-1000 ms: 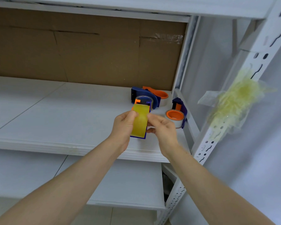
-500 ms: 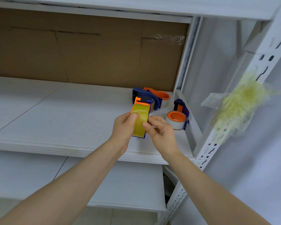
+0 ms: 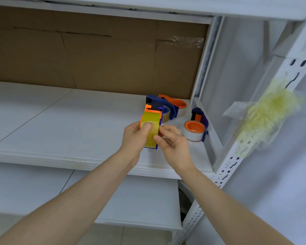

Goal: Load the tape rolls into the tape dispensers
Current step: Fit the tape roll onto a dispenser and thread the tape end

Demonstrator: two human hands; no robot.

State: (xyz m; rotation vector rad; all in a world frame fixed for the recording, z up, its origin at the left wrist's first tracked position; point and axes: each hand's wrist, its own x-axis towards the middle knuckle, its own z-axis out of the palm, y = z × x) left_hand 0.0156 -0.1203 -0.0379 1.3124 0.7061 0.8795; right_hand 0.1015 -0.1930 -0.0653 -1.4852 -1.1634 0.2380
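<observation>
Over the white shelf (image 3: 78,131) I hold a blue and orange tape dispenser (image 3: 153,113) with a yellow tape roll (image 3: 151,135) in it. My left hand (image 3: 136,138) grips the dispenser from the left, thumb pressed on the yellow tape. My right hand (image 3: 173,144) pinches the tape's right edge. Behind it on the shelf lie a second dispenser (image 3: 168,106) with a roll and a third dispenser (image 3: 197,126) with a whitish roll on an orange core.
Brown cardboard (image 3: 95,55) backs the shelf. A white perforated upright (image 3: 237,152) stands at the right, with a wad of yellowish used tape (image 3: 265,114) stuck to it. A lower shelf (image 3: 131,200) lies beneath my arms.
The dispenser has tilted slightly and my left thumb has slid onto the yellow tape's face. My right hand's fingers have shifted lower along the tape's right edge.
</observation>
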